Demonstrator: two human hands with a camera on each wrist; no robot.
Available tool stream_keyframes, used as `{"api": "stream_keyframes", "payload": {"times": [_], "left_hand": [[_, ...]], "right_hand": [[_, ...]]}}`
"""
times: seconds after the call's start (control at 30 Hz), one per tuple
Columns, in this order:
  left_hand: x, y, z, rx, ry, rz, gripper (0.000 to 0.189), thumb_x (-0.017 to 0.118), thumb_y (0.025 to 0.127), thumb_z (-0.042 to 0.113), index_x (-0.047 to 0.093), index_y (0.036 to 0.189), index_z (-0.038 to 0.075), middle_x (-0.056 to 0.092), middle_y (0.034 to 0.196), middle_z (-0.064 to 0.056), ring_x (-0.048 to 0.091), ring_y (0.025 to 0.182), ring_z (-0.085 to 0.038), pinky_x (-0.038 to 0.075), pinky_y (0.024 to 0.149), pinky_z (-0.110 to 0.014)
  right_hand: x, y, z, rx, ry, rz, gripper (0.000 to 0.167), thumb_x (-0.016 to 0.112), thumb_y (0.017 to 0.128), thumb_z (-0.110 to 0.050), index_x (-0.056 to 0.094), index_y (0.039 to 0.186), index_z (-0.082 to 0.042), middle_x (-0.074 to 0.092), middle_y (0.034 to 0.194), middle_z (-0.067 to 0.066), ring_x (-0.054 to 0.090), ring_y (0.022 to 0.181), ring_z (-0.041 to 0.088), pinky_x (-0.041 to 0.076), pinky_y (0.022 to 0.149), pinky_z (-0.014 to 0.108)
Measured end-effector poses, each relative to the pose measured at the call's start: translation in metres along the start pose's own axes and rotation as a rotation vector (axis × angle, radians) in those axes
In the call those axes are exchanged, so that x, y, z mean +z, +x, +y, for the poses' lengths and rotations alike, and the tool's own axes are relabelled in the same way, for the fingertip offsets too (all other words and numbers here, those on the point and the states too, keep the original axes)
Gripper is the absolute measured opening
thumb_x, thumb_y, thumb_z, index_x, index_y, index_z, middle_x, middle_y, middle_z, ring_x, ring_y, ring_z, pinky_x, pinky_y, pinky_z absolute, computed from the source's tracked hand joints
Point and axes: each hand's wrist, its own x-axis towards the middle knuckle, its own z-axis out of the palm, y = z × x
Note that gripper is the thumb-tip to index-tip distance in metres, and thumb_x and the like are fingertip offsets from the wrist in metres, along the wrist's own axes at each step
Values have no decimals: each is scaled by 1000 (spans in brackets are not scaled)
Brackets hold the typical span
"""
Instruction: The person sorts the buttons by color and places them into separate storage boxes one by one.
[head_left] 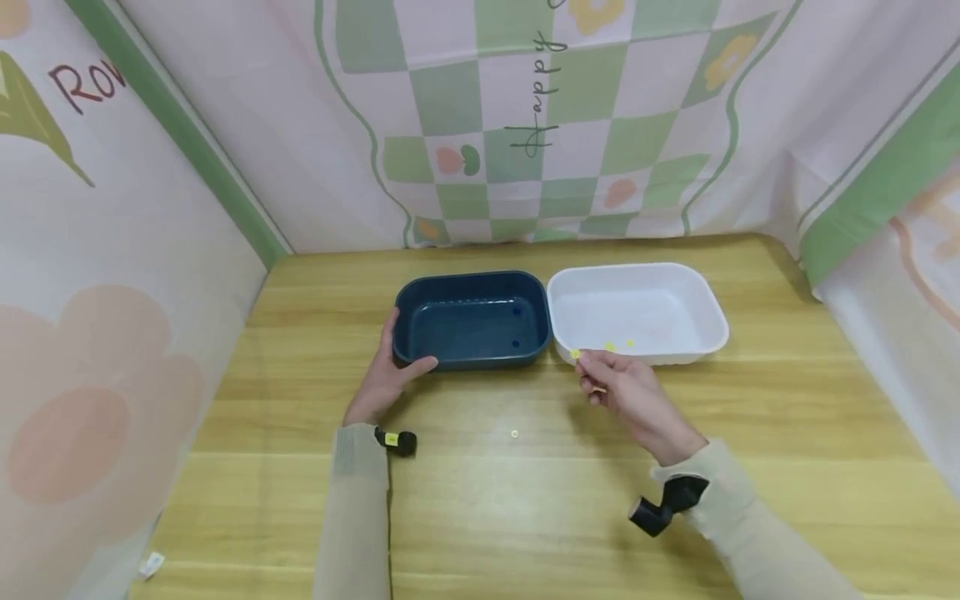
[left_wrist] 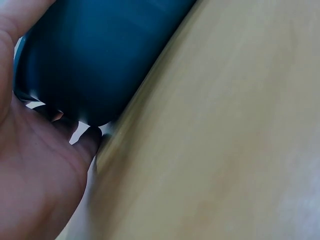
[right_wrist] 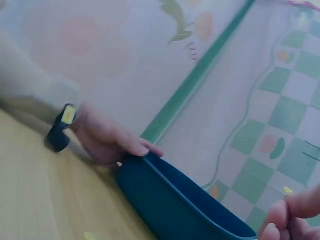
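Observation:
My left hand (head_left: 382,379) holds the left end of a dark blue tray (head_left: 472,363), its thumb at the near rim and its fingers round the end wall. In the left wrist view the palm (left_wrist: 40,175) lies close to the tray's outer corner. My right hand (head_left: 633,396) pinches a small yellow button-like disc (head_left: 575,354) between thumb and forefinger, over the near left corner of a white tray (head_left: 712,329). Inside the white tray lie two more small yellow pieces (head_left: 610,347). The right wrist view shows the pinched disc (right_wrist: 288,190) at the fingertips.
The two trays stand side by side on a wooden table (head_left: 480,517). One small pale yellow ring-like piece (head_left: 514,434) lies on the wood before them. Two dark round spots (head_left: 516,344) show in the blue tray. Patterned cloth (head_left: 517,100) hangs behind the table and at both sides.

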Motion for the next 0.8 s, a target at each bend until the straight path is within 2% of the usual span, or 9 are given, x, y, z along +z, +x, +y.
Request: {"api": "stream_keyframes", "payload": {"times": [0.1, 0.2, 0.33, 0.4, 0.47, 0.53, 0.6, 0.7, 0.8], "left_hand": [[0, -1, 0, -9, -2, -6, 105, 80, 76, 48, 5, 149, 56, 3, 158, 21, 3, 147, -20, 10, 115, -57], [0, -1, 1, -9, 0, -3, 104, 80, 78, 45, 5, 149, 55, 3, 158, 20, 4, 147, -21, 10, 115, -57], [1, 0, 1, -6, 4, -1, 105, 80, 77, 47, 5, 149, 55, 3, 159, 20, 4, 147, -21, 10, 115, -57], [0, 0, 0, -9, 6, -3, 106, 80, 75, 50, 5, 149, 55, 3, 159, 19, 4, 147, -21, 10, 115, -57], [0, -1, -1, -13, 7, -1, 106, 81, 74, 52, 5, 149, 56, 3, 159, 18, 4, 147, -22, 10, 114, -57], [0, -1, -1, -15, 3, 2, 105, 81, 75, 49, 6, 148, 56, 3, 159, 18, 4, 147, -22, 10, 114, -58], [0, -2, 2, -19, 12, -2, 104, 80, 78, 45, 4, 149, 56, 2, 160, 16, 4, 147, -24, 10, 114, -60], [-1, -7, 15, -32, 2, -16, 104, 79, 82, 36, 3, 152, 50, 1, 160, 15, 3, 147, -24, 10, 114, -59], [-1, -12, 28, -46, -1, -41, 104, 77, 84, 34, 1, 155, 42, -1, 161, 11, 1, 147, -24, 10, 114, -58]], "right_hand": [[-8, 1, -3, 40, 118, 20, 18, 57, 100, -25, 63, 101, -9, 60, 89, -3, 52, 73, 7, 44, 61, 20], [-13, 3, -5, 43, 129, 55, 18, 58, 99, -26, 64, 102, -10, 60, 90, -3, 51, 74, 7, 43, 61, 20], [-18, 5, -10, -8, 153, 183, 19, 62, 97, -25, 64, 107, -9, 62, 93, -4, 55, 76, 7, 44, 60, 18], [-19, 6, -13, -52, 126, 244, 30, 62, 97, -23, 59, 120, -4, 61, 99, -3, 57, 80, 6, 46, 61, 18], [-16, 7, -14, -100, 19, 294, 46, 59, 98, -22, 47, 136, 2, 57, 113, 3, 57, 85, 5, 48, 63, 17], [-13, 8, -13, -148, -204, 312, 58, 55, 100, -24, 34, 145, 5, 51, 123, 11, 56, 93, 11, 48, 68, 17], [-8, 9, -8, -184, -463, 302, 67, 53, 101, -27, 22, 149, 8, 44, 128, 18, 54, 100, 18, 49, 74, 23], [0, 11, 2, -239, -758, 297, 74, 53, 100, -31, 19, 149, 12, 42, 126, 22, 54, 101, 29, 47, 79, 33], [5, 12, 10, -280, -951, 307, 74, 55, 99, -29, 19, 146, 15, 43, 119, 22, 57, 89, 30, 48, 73, 40]]}}
